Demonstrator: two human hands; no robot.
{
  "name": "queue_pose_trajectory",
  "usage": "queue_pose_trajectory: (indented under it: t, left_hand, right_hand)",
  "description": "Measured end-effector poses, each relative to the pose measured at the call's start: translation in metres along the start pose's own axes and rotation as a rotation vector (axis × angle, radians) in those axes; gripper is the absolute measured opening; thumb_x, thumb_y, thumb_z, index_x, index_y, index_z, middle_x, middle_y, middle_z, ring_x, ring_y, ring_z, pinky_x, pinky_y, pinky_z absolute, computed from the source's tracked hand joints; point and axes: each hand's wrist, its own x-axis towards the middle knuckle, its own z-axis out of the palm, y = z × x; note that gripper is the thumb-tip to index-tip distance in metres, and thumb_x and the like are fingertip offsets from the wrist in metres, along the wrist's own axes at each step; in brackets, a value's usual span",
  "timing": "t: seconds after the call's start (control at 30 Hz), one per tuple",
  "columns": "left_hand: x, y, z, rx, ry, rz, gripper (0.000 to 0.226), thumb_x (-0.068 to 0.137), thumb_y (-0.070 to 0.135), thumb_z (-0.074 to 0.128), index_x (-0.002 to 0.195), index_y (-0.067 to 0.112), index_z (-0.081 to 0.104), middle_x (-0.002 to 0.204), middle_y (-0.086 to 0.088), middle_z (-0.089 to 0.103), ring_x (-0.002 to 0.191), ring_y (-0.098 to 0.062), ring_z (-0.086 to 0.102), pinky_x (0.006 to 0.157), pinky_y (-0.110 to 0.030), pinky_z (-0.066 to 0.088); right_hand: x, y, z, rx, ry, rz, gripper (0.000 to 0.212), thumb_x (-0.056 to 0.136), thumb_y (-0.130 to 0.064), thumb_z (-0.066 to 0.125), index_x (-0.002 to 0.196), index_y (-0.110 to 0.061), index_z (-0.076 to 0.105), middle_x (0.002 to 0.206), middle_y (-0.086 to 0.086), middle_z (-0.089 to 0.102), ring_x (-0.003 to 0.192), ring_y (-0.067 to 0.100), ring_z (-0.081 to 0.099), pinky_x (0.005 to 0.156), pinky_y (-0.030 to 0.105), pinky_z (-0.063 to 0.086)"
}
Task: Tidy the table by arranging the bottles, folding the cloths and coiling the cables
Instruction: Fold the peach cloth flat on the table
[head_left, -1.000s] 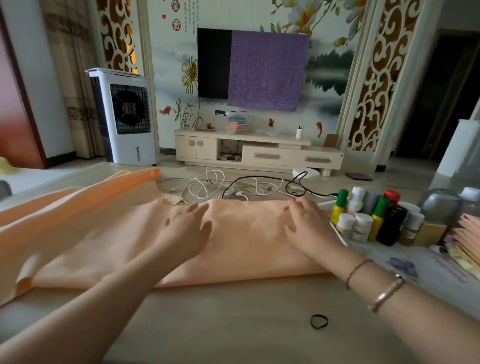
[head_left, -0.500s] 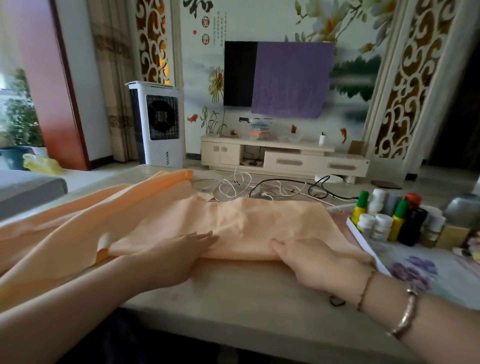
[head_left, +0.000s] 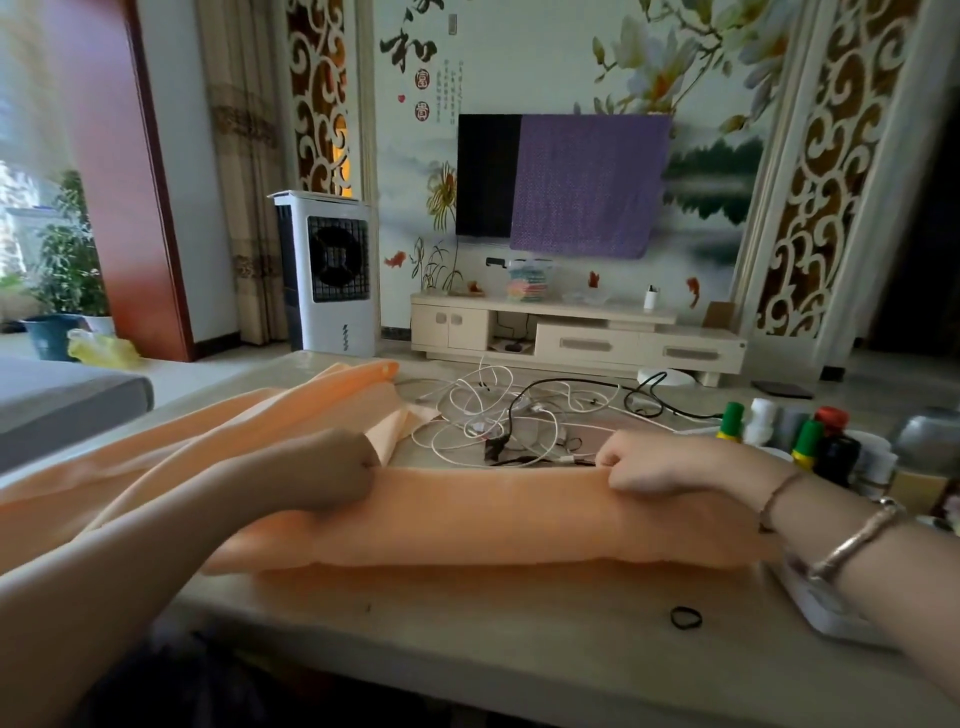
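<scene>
A large peach-orange cloth (head_left: 498, 519) lies across the table, its near part doubled into a long band, the rest trailing off to the left. My left hand (head_left: 332, 467) grips the band's upper edge at the left. My right hand (head_left: 649, 462) pinches the same edge at the right, and the edge is lifted off the table. Behind the cloth lies a tangle of white and black cables (head_left: 519, 421). A cluster of bottles (head_left: 800, 436) with green, white and red caps stands at the right.
A black hair tie (head_left: 685, 617) lies on the beige table (head_left: 467, 634) near its front edge. A white tray edge (head_left: 831, 618) sits under my right forearm. A metal pot (head_left: 930, 436) stands behind the bottles. Beyond the table are a TV stand and an air cooler.
Both hands went from lying flat on the cloth to gripping its folded edge and raising it. The cables behind, partly covered before, now show. The camera tilted up.
</scene>
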Motion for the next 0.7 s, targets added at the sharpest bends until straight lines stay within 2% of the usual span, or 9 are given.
queue_pose_trajectory:
  t: [0.07, 0.1, 0.17, 0.2, 0.3, 0.43, 0.5, 0.6, 0.7]
  left_hand:
    - [0.005, -0.004, 0.009, 0.041, -0.120, -0.022, 0.031, 0.094, 0.016, 0.039, 0.105, 0.008, 0.067, 0.105, -0.006, 0.062, 0.086, -0.015, 0.054, 0.069, -0.021, 0.039]
    - [0.008, -0.007, 0.015, 0.072, -0.131, -0.037, 0.029, 0.094, 0.019, 0.039, 0.100, 0.009, 0.066, 0.100, -0.005, 0.061, 0.081, -0.015, 0.052, 0.066, -0.022, 0.038]
    - [0.013, -0.015, 0.029, 0.135, -0.059, -0.080, 0.021, 0.091, 0.028, 0.040, 0.085, 0.021, 0.060, 0.089, 0.003, 0.054, 0.079, -0.014, 0.052, 0.064, -0.025, 0.040]
    - [0.017, -0.018, 0.034, 0.161, 0.003, -0.104, 0.018, 0.089, 0.031, 0.041, 0.081, 0.024, 0.055, 0.086, 0.007, 0.053, 0.080, -0.015, 0.054, 0.062, -0.026, 0.041]
    - [0.029, -0.022, 0.043, 0.145, 0.119, -0.143, 0.017, 0.086, 0.032, 0.043, 0.079, 0.023, 0.055, 0.083, 0.009, 0.054, 0.078, -0.015, 0.057, 0.054, -0.025, 0.038]
    - [0.040, -0.023, 0.049, 0.118, 0.191, -0.142, 0.015, 0.087, 0.029, 0.041, 0.085, 0.025, 0.055, 0.094, 0.009, 0.054, 0.082, -0.015, 0.052, 0.060, -0.028, 0.038]
    - [0.043, -0.024, 0.052, 0.120, 0.225, -0.143, 0.012, 0.089, 0.029, 0.039, 0.083, 0.026, 0.049, 0.093, 0.008, 0.050, 0.083, -0.015, 0.047, 0.062, -0.030, 0.036]
    - [0.046, -0.025, 0.054, 0.127, 0.242, -0.140, 0.008, 0.090, 0.031, 0.040, 0.082, 0.028, 0.043, 0.091, 0.008, 0.047, 0.084, -0.016, 0.044, 0.064, -0.031, 0.037]
    - [0.047, -0.022, 0.054, 0.100, 0.237, -0.150, 0.006, 0.090, 0.030, 0.043, 0.086, 0.026, 0.044, 0.102, 0.006, 0.053, 0.093, -0.018, 0.048, 0.070, -0.032, 0.042]
  right_hand:
    - [0.005, 0.000, 0.008, -0.072, -0.042, 0.002, 0.016, 0.080, -0.009, 0.049, 0.068, -0.019, 0.052, 0.081, 0.006, 0.056, 0.075, 0.021, 0.048, 0.060, 0.029, 0.034]
    - [0.007, -0.001, 0.014, -0.129, -0.022, 0.005, 0.012, 0.081, -0.012, 0.049, 0.073, -0.018, 0.055, 0.086, 0.006, 0.058, 0.077, 0.020, 0.050, 0.060, 0.029, 0.034]
    - [0.011, -0.001, 0.026, -0.239, 0.071, 0.013, 0.010, 0.085, -0.019, 0.047, 0.078, -0.018, 0.054, 0.093, 0.006, 0.060, 0.082, 0.020, 0.052, 0.059, 0.028, 0.037]
    - [0.015, -0.001, 0.032, -0.276, 0.130, 0.012, 0.014, 0.088, -0.022, 0.045, 0.074, -0.019, 0.050, 0.096, 0.006, 0.060, 0.085, 0.021, 0.053, 0.064, 0.029, 0.038]
    - [0.030, 0.003, 0.044, -0.318, 0.245, 0.006, 0.032, 0.093, -0.032, 0.039, 0.064, -0.021, 0.035, 0.098, 0.007, 0.062, 0.094, 0.025, 0.057, 0.075, 0.033, 0.036]
    - [0.043, 0.015, 0.056, -0.283, 0.291, 0.004, 0.039, 0.094, -0.039, 0.036, 0.058, -0.025, 0.030, 0.085, -0.001, 0.047, 0.079, 0.017, 0.044, 0.077, 0.034, 0.038]
    - [0.047, 0.019, 0.061, -0.284, 0.336, 0.008, 0.036, 0.093, -0.040, 0.037, 0.060, -0.025, 0.037, 0.087, -0.001, 0.047, 0.080, 0.017, 0.044, 0.075, 0.033, 0.039]
    - [0.054, 0.023, 0.065, -0.294, 0.359, 0.011, 0.031, 0.093, -0.040, 0.039, 0.087, -0.019, 0.060, 0.098, 0.002, 0.051, 0.095, 0.021, 0.053, 0.076, 0.033, 0.038]
    - [0.058, 0.026, 0.069, -0.268, 0.366, -0.004, 0.031, 0.095, -0.036, 0.035, 0.102, -0.017, 0.058, 0.100, 0.001, 0.046, 0.104, 0.022, 0.052, 0.086, 0.038, 0.042]
